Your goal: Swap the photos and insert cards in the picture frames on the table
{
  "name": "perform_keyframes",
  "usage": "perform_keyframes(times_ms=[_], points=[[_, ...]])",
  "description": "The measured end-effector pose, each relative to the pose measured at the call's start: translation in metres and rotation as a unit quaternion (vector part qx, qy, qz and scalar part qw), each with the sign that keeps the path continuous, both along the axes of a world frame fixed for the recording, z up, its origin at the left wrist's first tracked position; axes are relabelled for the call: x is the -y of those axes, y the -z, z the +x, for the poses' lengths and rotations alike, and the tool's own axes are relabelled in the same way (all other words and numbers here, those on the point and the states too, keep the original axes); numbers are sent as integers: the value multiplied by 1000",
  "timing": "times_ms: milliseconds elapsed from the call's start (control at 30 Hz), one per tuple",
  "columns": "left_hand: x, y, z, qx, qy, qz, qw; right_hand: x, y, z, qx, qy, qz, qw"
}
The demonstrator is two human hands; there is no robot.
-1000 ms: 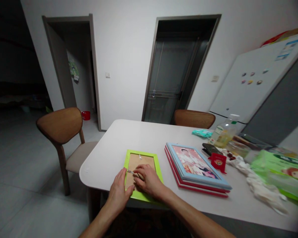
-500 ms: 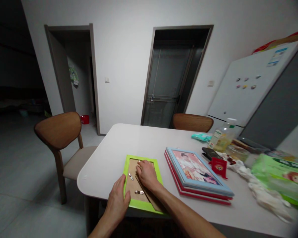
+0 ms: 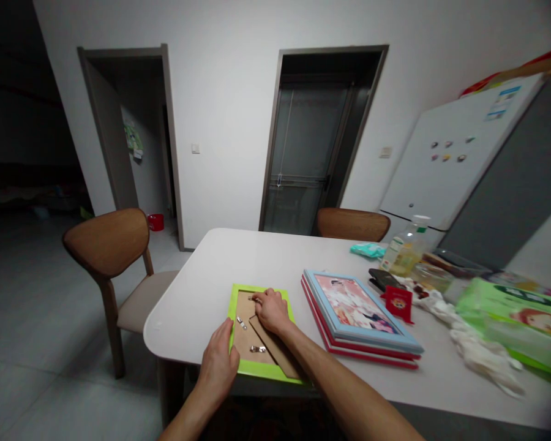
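Note:
A lime-green picture frame [image 3: 261,369] lies back side up at the table's near edge. Its brown backing board [image 3: 244,337] carries small metal clips, one on the left [image 3: 241,323] and one lower down [image 3: 258,349]. A brown stand flap [image 3: 275,351] slants across the board, partly under my right wrist. My left hand [image 3: 218,356] grips the frame's left side, thumb over the front corner. With fingers pinched, my right hand [image 3: 272,310] is at the far clip, which its fingertips partly cover.
Right of the green frame, a stack of light-blue and red picture frames [image 3: 360,309] stands on the white table [image 3: 257,251]. Beyond it are a bottle [image 3: 404,248], a black object [image 3: 386,280], a red card [image 3: 398,304], crumpled tissue [image 3: 475,352] and a green package [image 3: 514,318]. Two wooden chairs flank the table.
My right fingertips have moved a little farther up the board, onto the far clip, and more of the stand flap shows. My left hand keeps its grip. The view has shifted slightly.

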State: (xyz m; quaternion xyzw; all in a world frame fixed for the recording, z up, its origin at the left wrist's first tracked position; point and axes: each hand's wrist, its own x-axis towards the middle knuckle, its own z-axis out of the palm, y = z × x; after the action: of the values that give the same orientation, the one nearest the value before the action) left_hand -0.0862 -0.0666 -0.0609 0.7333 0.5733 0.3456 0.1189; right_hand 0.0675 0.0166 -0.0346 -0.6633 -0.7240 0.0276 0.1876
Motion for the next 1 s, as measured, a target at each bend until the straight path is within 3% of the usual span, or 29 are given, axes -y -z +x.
perform_keyframes(times_ms=[133,267,433,667,833,1000], points=[[1,-1,0,-7,-6,0,1000,4,-9,8,-21,-36,-8,999],[2,-1,0,-6,-7,-5,1000,16,-20,37,-35,-94,-22,995],[2,-2,0,2,-4,-19,1000,35,-17,61,12,-158,-46,986],[4,-6,0,8,-4,-14,1000,35,-14,52,37,-111,-12,993],[4,-4,1,17,-6,-5,1000,61,-20,41,6,-113,11,993],[3,-2,3,31,-9,-7,999,81,-19,26,-7,-111,-12,994]])
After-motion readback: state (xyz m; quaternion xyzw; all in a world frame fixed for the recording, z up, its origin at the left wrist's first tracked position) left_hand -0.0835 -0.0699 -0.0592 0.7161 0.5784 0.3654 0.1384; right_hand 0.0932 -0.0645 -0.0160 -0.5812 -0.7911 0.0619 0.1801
